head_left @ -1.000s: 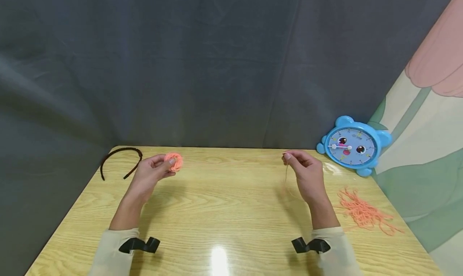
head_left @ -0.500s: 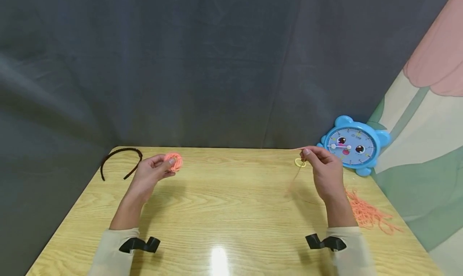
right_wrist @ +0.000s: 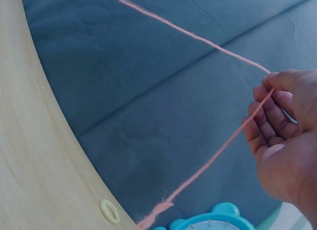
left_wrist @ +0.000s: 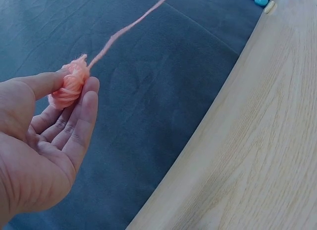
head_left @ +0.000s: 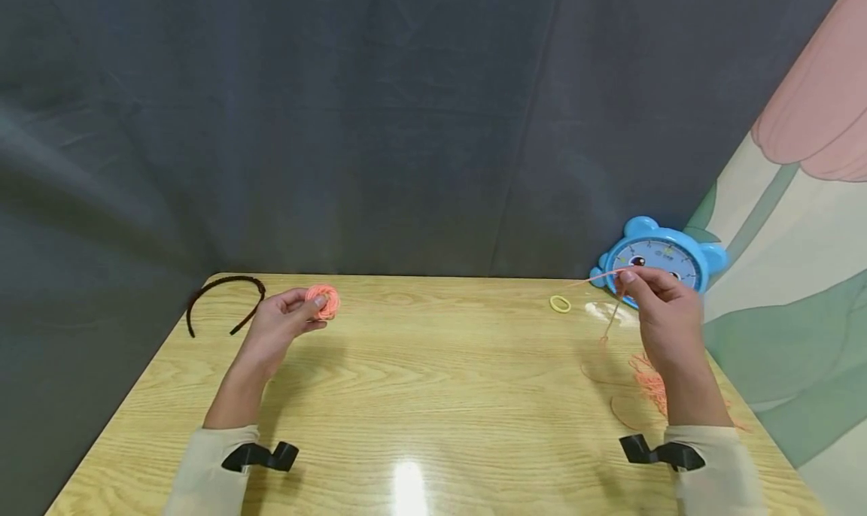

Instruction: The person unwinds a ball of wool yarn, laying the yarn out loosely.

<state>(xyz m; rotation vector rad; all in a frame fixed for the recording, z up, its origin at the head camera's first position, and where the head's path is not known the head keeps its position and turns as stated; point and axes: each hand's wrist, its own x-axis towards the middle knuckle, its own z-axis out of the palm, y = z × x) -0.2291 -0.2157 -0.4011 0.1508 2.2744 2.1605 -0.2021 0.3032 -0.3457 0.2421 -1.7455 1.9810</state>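
Between thumb and fingers, my left hand point(head_left: 287, 317) pinches a small wound ball of coral-pink yarn point(head_left: 323, 302). In the left wrist view a strand of yarn point(left_wrist: 116, 35) runs up and to the right from that ball point(left_wrist: 72, 84). My right hand point(head_left: 667, 317) pinches the strand with thumb and forefinger, in front of the clock. From this pinch the strand point(right_wrist: 198, 37) stretches away to one side, and its other part point(right_wrist: 213, 158) hangs down with a fuzzy knot-like lump. Under the right forearm lies a loose tangle of the same yarn point(head_left: 650, 384), partly hidden.
A blue animal-shaped clock point(head_left: 640, 230) leans at the back right, partly covered by the right hand. Near it lies a yellow ring point(head_left: 560, 304). A dark headband point(head_left: 226, 280) rests at the back left of the wooden table point(head_left: 433, 365). Behind hangs a grey curtain point(head_left: 379, 125).
My right hand has moved steadily to the right, drawing the strand along and uncovering the yellow ring. The left hand and its yarn ball have stayed almost in place.
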